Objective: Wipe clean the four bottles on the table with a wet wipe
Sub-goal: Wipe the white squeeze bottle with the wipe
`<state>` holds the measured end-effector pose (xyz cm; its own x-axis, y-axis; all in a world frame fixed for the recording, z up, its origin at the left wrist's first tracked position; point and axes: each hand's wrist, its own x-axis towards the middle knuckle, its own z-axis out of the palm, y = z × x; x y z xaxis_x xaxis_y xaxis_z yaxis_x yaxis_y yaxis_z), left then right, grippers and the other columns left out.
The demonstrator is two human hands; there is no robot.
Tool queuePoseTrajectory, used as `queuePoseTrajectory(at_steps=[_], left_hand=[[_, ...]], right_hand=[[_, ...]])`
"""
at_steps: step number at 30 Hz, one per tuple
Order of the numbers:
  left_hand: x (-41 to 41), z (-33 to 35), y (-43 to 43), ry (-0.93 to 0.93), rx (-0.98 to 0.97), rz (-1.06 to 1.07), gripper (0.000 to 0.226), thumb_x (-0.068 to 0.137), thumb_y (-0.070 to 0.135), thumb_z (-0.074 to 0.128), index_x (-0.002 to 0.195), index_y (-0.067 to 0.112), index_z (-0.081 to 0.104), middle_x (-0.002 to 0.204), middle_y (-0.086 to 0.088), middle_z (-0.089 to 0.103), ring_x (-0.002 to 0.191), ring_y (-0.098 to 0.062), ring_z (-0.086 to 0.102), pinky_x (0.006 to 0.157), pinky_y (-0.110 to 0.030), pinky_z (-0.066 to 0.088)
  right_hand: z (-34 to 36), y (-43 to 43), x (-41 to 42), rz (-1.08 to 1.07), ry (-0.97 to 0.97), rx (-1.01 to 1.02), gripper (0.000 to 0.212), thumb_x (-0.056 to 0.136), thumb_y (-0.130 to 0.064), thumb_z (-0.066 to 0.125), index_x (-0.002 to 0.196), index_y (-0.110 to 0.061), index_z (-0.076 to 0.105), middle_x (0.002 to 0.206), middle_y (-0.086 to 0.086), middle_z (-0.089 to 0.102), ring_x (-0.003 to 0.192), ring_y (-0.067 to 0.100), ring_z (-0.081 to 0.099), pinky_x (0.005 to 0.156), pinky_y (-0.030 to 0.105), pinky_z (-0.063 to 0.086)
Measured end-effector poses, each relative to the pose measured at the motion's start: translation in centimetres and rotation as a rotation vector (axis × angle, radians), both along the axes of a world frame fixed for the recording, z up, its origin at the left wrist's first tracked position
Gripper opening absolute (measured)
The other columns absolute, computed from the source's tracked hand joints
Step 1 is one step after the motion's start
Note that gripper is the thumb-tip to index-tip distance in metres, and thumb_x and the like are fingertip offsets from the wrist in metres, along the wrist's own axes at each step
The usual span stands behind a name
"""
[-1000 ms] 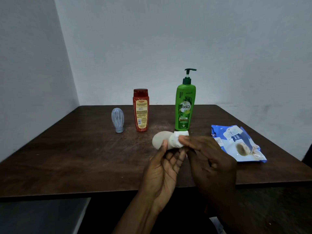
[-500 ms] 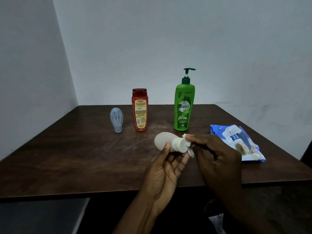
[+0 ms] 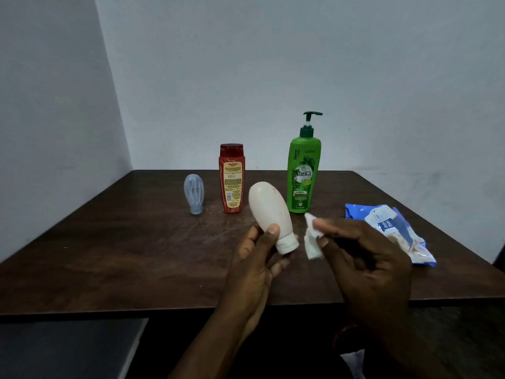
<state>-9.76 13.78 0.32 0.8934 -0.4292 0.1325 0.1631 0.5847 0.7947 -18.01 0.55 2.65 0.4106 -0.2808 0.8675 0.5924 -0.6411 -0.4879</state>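
"Over the table's (image 3: 136, 255) near edge, what are the hands doing?"

"Left hand (image 3: 257, 258) grips the white squeeze bottle (image 3: 269, 212) near its neck, cap end down. Right hand (image 3: 363, 258) pinches a crumpled wet wipe (image 3: 311, 239) just beside the cap, apart from it."

"How will it handle?"

"Light, smooth plastic, I'd judge, and slippery once damp, so hold by the neck. It's opaque, so I can't tell how full it is."

"Further out?"

"Red bottle (image 3: 231, 179), green pump bottle (image 3: 303, 179) and a small translucent bottle (image 3: 194, 192), seemingly near-empty, stand behind. Wipes pack (image 3: 390, 231) lies to the right."

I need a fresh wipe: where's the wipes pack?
In the head view, the wipes pack lies at the table's right side, right of the green pump bottle.
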Motion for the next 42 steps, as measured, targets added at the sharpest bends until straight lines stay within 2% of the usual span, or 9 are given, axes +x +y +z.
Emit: queuePoseTrajectory(at_steps=[4,7,10,16,23,27,31,36,42], left_hand=[[-0.2,-0.1,0.1,-0.091,0.073,0.033,0.034,0.081,0.028,0.064,0.112,0.017,0.067,0.107,-0.005,0.077,0.092,-0.013,0.073,0.075,-0.023,0.060],[-0.2,-0.2,0.3,-0.098,0.092,0.062,0.032,0.080,0.028,0.064,0.109,0.015,0.069,0.104,-0.006,0.078,0.090,-0.014,0.074,0.074,-0.023,0.061],[-0.5,-0.5,0.4,-0.117,0.132,0.062,0.019,0.090,0.021,0.060,0.106,0.018,0.071,0.100,-0.003,0.079,0.088,-0.012,0.074,0.070,-0.020,0.060],[-1.0,-0.6,0.3,-0.212,0.155,0.013,0.043,0.081,0.022,0.065,0.124,0.020,0.064,0.112,-0.002,0.076,0.105,-0.016,0.071,0.088,-0.026,0.057],[-0.8,-0.4,0.5,-0.280,0.193,0.032,0.047,0.083,0.024,0.064,0.130,0.023,0.059,0.114,0.003,0.075,0.107,-0.012,0.070,0.081,-0.020,0.055],[-0.8,-0.1,0.8,-0.328,0.191,0.055,0.044,0.085,0.019,0.062,0.129,0.021,0.060,0.113,0.004,0.075,0.106,-0.011,0.070,0.080,-0.019,0.055],[-0.7,-0.5,1.3,-0.393,0.230,0.107,0.033,0.095,0.009,0.056,0.126,0.021,0.062,0.117,0.003,0.074,0.112,-0.012,0.068,0.087,-0.022,0.055],[-0.8,-1.2,1.4,-0.466,0.265,0.164,0.038,0.096,0.005,0.055,0.133,0.016,0.058,0.127,0.003,0.069,0.120,-0.012,0.064,0.095,-0.023,0.052],[-1.0,-0.1,1.0,-0.543,0.303,0.214,0.032,0.097,0.020,0.060,0.119,0.043,0.065,0.123,0.015,0.069,0.118,-0.004,0.063,0.091,-0.019,0.051]], right_hand=[[-0.7,0.5,1.1,0.046,0.078,-0.165,0.027,0.085,-0.005,0.071,0.110,-0.013,0.075,0.118,-0.004,0.070,0.112,0.009,0.066,0.096,0.025,0.051],[-2.1,0.7,1.6,0.002,0.058,-0.305,0.032,0.083,0.002,0.068,0.113,-0.008,0.074,0.123,0.001,0.068,0.117,0.008,0.063,0.100,0.023,0.049],[-2.4,0.4,1.9,-0.001,0.025,-0.324,0.031,0.080,0.006,0.070,0.108,-0.007,0.076,0.117,0.002,0.070,0.112,0.007,0.065,0.097,0.023,0.051],[0.3,0.0,3.2,-0.002,0.053,-0.239,0.025,0.086,-0.003,0.070,0.110,-0.010,0.075,0.112,0.002,0.068,0.109,0.004,0.063,0.095,0.016,0.046],[4.4,-0.4,5.3,-0.012,0.109,-0.223,0.020,0.092,-0.008,0.071,0.110,-0.016,0.077,0.110,-0.001,0.069,0.105,0.007,0.065,0.083,0.025,0.055],[4.2,0.4,4.7,-0.024,0.100,-0.323,0.023,0.091,-0.007,0.070,0.112,-0.013,0.075,0.114,0.000,0.068,0.108,0.006,0.064,0.089,0.021,0.052],[1.3,1.5,3.5,-0.013,0.091,-0.539,0.026,0.082,-0.003,0.072,0.107,-0.010,0.077,0.110,0.003,0.069,0.104,0.015,0.062,0.096,0.021,0.047],[0.3,0.9,3.1,0.009,0.052,-0.601,0.019,0.085,-0.004,0.070,0.102,-0.007,0.077,0.106,0.006,0.070,0.101,0.017,0.061,0.094,0.024,0.047],[2.9,1.0,3.7,-0.043,0.000,-0.617,0.022,0.084,0.000,0.075,0.105,-0.006,0.077,0.107,0.007,0.069,0.099,0.021,0.060,0.091,0.027,0.048]])
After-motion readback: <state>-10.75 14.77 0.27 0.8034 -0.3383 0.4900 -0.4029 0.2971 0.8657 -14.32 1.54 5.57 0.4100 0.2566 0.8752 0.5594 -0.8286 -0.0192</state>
